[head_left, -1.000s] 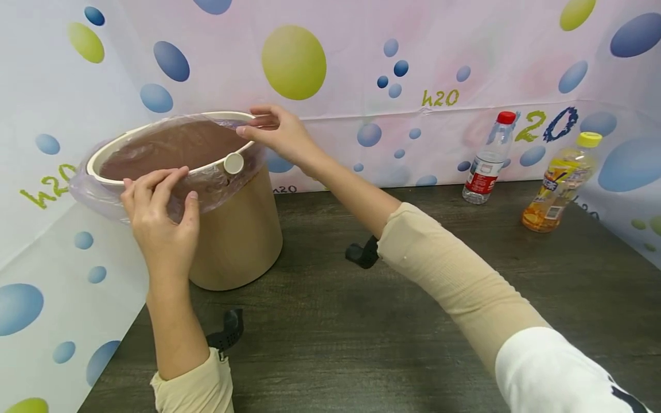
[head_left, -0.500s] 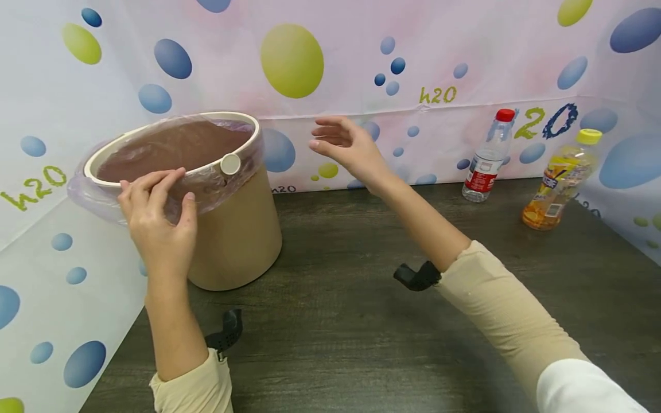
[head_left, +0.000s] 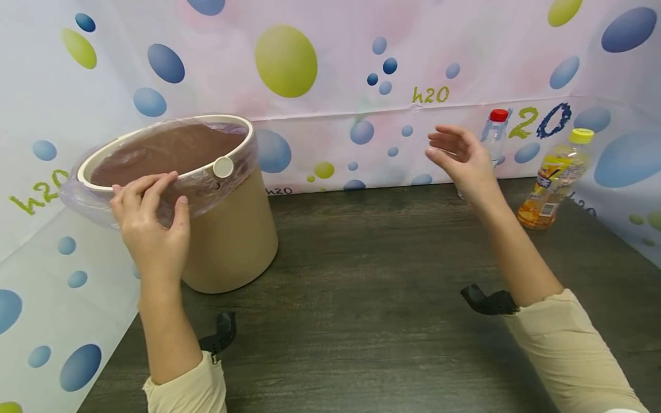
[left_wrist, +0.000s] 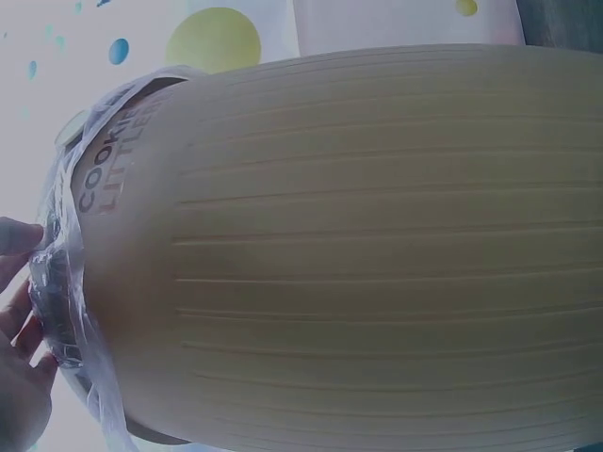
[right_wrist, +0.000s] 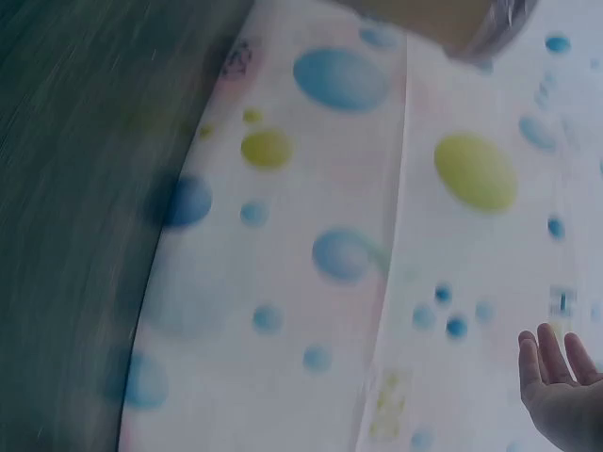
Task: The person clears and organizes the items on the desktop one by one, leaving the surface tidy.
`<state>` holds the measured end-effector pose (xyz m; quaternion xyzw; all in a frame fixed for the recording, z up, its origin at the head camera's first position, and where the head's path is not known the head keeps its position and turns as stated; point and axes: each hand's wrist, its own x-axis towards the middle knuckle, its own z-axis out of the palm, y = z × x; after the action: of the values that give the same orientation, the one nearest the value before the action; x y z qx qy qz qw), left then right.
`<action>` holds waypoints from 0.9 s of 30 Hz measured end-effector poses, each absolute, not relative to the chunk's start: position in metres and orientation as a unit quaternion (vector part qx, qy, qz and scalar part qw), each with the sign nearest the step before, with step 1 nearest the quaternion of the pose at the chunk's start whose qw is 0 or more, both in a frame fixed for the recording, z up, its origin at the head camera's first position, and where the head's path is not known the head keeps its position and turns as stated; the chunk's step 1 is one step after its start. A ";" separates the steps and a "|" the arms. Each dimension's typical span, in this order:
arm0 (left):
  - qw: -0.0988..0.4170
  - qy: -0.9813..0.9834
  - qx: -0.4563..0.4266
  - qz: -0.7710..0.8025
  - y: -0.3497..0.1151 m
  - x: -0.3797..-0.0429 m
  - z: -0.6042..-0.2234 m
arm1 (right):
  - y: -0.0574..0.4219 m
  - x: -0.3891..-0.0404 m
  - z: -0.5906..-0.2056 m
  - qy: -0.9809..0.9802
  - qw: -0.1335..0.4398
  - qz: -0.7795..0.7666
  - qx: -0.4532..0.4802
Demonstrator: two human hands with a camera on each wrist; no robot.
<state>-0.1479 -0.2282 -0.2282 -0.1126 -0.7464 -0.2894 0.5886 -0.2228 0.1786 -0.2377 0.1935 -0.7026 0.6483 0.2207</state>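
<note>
A beige trash can (head_left: 234,241) stands at the left with a thin translucent bag (head_left: 203,192) folded over its cream rim (head_left: 251,137). My left hand (head_left: 152,223) holds the near side of that rim, fingers over the top edge and thumb against the bag outside. In the left wrist view its fingers (left_wrist: 21,311) touch the bag. My right hand (head_left: 467,169) is in the air with loosely bent fingers and nothing in them. Behind it stands a clear bottle with a red cap (head_left: 498,116); the hand hides most of its body.
A bottle with a yellow cap (head_left: 555,178) and some orange drink stands farther right. All stand on a dark wood-grain table (head_left: 351,298). A white backdrop (head_left: 341,57) with blue and green dots closes off the back and both sides.
My right hand has left the can's rim and moved far to the right, in front of the red-capped bottle. The left hand has stayed at the rim.
</note>
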 end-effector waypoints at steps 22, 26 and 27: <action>0.589 -0.750 -0.104 -0.281 -0.237 -0.157 -0.233 | 0.320 -0.215 -0.256 -0.561 0.404 0.722 -0.008; 0.585 -0.754 -0.101 -0.282 -0.237 -0.156 -0.233 | 0.336 -0.219 -0.263 -0.598 0.420 0.677 -0.089; 0.583 -0.755 -0.100 -0.283 -0.237 -0.156 -0.233 | 0.340 -0.221 -0.267 -0.612 0.419 0.662 -0.110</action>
<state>-0.1557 -0.2371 -0.2331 -0.1003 -0.7548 -0.2825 0.5835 -0.2205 0.3401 -0.2665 -0.1104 -0.6119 0.6618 0.4188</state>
